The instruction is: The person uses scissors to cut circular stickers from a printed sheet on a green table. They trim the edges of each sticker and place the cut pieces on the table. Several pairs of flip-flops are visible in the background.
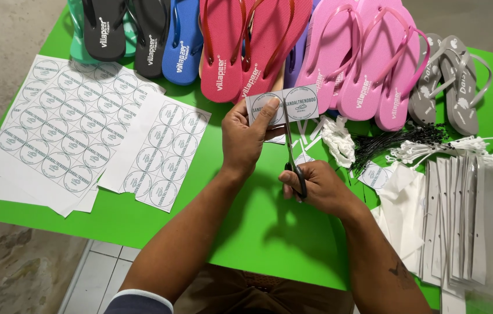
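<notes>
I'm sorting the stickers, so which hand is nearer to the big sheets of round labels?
Left. The left hand holds a paper strip just right of the label sheets; the right hand, gripping scissors, is farther right.

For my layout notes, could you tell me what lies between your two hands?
In the head view, scissors span from right hand up to the label strip held by left hand.

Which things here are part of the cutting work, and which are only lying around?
In use:
- left hand holding a small paper strip of round labels
- right hand working black-handled metal scissors

Lying about:
- white sheets of round labels
- pink rubber flip-flops
- grey flip-flops
- clear plastic bags
- green table
</notes>
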